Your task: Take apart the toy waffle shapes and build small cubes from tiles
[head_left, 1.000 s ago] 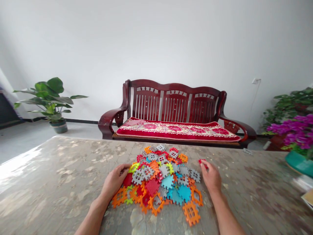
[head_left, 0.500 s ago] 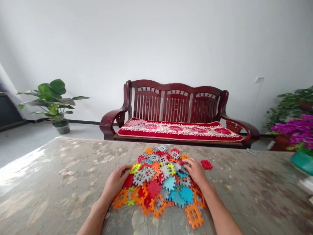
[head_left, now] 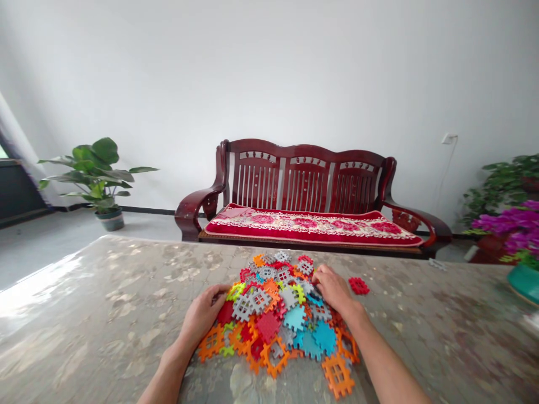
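Note:
A heap of colourful interlocking plastic tiles (head_left: 268, 325) lies on the table, in orange, red, grey, blue and lime green. Several tiles have window-like openings. My left hand (head_left: 205, 310) rests against the heap's left side, fingers stretched toward a lime green tile (head_left: 236, 290) and a dark red one (head_left: 225, 312). At the upper right edge of the heap, my right hand (head_left: 332, 287) has its fingers bent and drawn together. Whatever lies under its fingertips is hidden. A red tile (head_left: 359, 285) sits apart, right of that hand. An orange window tile (head_left: 338, 376) lies at the near right.
The table (head_left: 101, 314) has a patterned, glossy cover. Behind it stands a dark red wooden bench (head_left: 305, 174) with a floral red cushion (head_left: 311, 224). A potted plant (head_left: 103, 168) is on the left; purple flowers (head_left: 516, 227) in a teal pot (head_left: 524, 281) stand at the right.
My right hand has shifted slightly inward, and its fingers have drawn together over the heap's edge, covering an orange tile. My left hand stays in place. The view has tilted slightly.

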Tool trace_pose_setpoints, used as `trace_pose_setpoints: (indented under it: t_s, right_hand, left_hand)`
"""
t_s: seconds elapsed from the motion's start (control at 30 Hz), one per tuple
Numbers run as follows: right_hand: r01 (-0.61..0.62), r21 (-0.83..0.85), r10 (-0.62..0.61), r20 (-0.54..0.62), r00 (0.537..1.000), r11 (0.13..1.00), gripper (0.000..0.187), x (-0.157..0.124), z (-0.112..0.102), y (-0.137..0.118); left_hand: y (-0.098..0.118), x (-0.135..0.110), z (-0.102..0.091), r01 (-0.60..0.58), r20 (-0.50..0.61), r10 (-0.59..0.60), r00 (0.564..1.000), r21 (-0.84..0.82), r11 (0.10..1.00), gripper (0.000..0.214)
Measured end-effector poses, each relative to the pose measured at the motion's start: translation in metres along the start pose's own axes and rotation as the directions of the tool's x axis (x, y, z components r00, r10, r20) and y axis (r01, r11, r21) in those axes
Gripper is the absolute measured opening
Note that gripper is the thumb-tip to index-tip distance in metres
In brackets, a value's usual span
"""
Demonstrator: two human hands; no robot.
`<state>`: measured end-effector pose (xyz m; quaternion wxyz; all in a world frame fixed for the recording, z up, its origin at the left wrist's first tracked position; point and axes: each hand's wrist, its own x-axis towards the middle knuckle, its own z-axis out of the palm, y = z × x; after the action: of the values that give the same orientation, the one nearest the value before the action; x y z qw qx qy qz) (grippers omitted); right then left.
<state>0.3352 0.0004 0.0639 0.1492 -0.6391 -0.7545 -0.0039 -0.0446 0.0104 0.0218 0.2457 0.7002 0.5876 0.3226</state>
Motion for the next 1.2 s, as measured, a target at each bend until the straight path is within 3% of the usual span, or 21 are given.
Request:
trace_pose_setpoints:
  t_s: [0.2, 0.37, 0.53, 0.63, 0.77, 0.93, 1.07, 1.2]
  right_hand:
    - [0.055, -0.029, -0.055, 0.016, 0.998, 0.998, 0.020, -0.007, -0.006, 0.000]
    - [0.055, 0.055, -0.054, -0.021, 0.998, 0.997, 0.015, -0.016, -0.002, 0.007]
    - [0.026, 0.166, -0.012, -0.087, 0.996, 0.986, 0.013, -0.023, 0.001, 0.012]
    - [-0.022, 0.283, 0.073, -0.172, 0.982, 0.959, 0.017, -0.026, 0.007, 0.014]
    - [-0.120, 0.506, 0.317, -0.323, 0.892, 0.854, 0.027, -0.030, 0.013, 0.020]
    - [-0.227, 0.676, 0.575, -0.347, 0.741, 0.701, 0.042, -0.039, 0.011, 0.032]
    - [-0.299, 0.693, 0.640, -0.300, 0.707, 0.656, 0.046, -0.052, 0.007, 0.042]
    - [-0.335, 0.632, 0.627, -0.315, 0.713, 0.699, 0.044, -0.064, 0.010, 0.055]
  left_hand:
    - [0.000, 0.000, 0.000, 0.016, 0.006, -0.016, 1.000, -0.012, 1.000, 0.033]
    - [0.003, -0.001, -0.001, 0.011, -0.007, -0.011, 1.000, -0.008, 1.000, 0.033]
    - [0.003, -0.001, -0.001, 0.005, -0.017, -0.005, 1.000, -0.007, 1.000, 0.033]
    - [0.001, 0.000, 0.000, -0.003, -0.025, 0.003, 1.000, 0.004, 1.000, 0.033]
    - [0.001, 0.000, -0.001, -0.011, -0.028, 0.011, 1.000, 0.008, 1.000, 0.032]
    - [0.003, -0.001, -0.002, -0.029, -0.016, 0.030, 0.999, 0.023, 0.999, 0.032]
    - [0.002, -0.001, -0.002, -0.020, -0.018, 0.021, 1.000, 0.028, 0.999, 0.031]
    - [0.000, 0.000, -0.001, -0.002, -0.013, 0.002, 1.000, 0.024, 1.000, 0.032]
